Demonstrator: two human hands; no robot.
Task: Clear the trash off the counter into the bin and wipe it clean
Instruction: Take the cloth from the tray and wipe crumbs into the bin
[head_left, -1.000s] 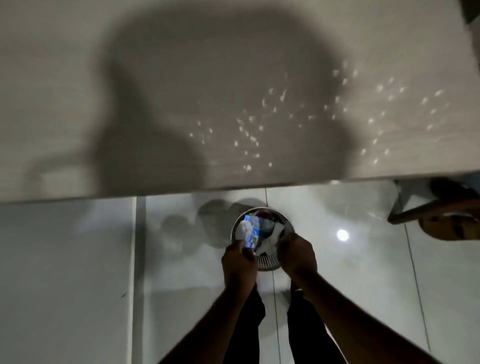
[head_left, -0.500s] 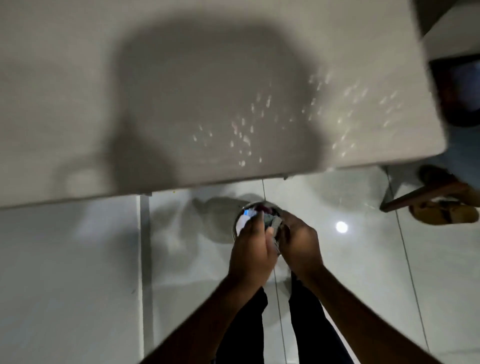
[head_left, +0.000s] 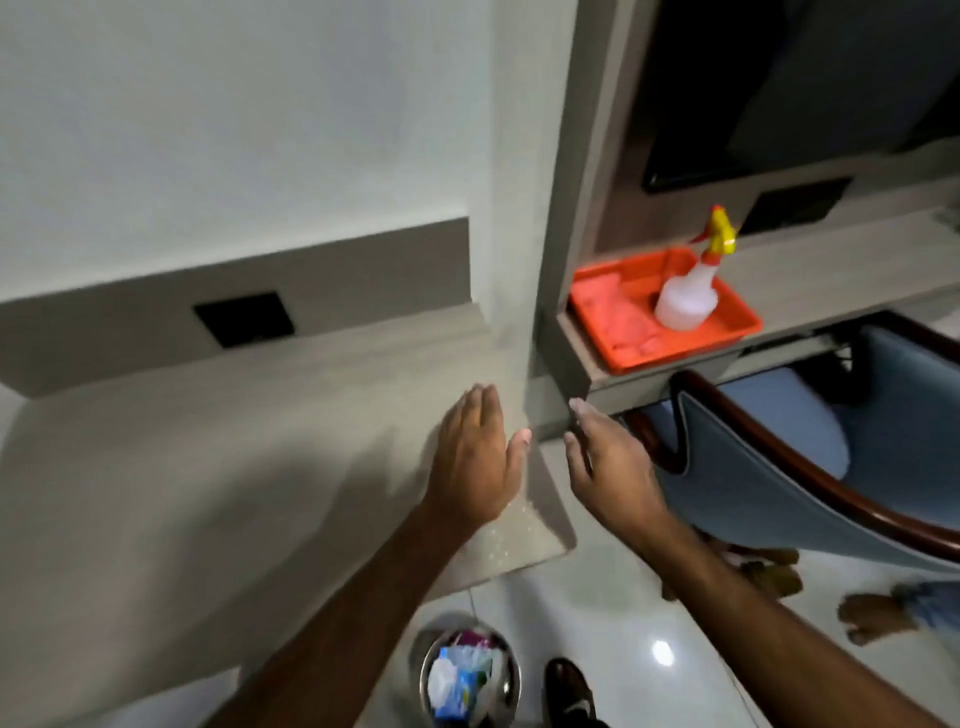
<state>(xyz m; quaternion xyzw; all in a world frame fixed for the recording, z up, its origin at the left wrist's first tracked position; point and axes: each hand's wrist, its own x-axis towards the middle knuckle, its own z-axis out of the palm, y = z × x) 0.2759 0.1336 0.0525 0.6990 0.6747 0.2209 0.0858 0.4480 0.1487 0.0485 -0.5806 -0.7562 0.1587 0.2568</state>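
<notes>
The grey counter (head_left: 218, 467) fills the left and middle of the view, with small pale specks near its front right corner. My left hand (head_left: 475, 460) hovers flat over that corner, fingers together and empty. My right hand (head_left: 610, 470) is stretched out beyond the counter's right edge, open and empty, pointing toward the raised shelf. Below on the floor stands a round metal bin (head_left: 467, 675) holding crumpled wrappers, blue and white among them. On the shelf sits an orange tray (head_left: 727, 325) with an orange cloth (head_left: 623, 322) and a white spray bottle (head_left: 688, 296).
A blue upholstered chair with a dark wooden frame (head_left: 810, 467) stands close on the right. A black shoe (head_left: 569, 688) is beside the bin on the glossy white floor tiles. Another person's bare foot (head_left: 878, 613) shows at the far right. A dark screen hangs above the shelf.
Both hands have left the bin and risen to counter height. The view has swung up and right, bringing the shelf, tray and chair into sight. The trash stays in the bin.
</notes>
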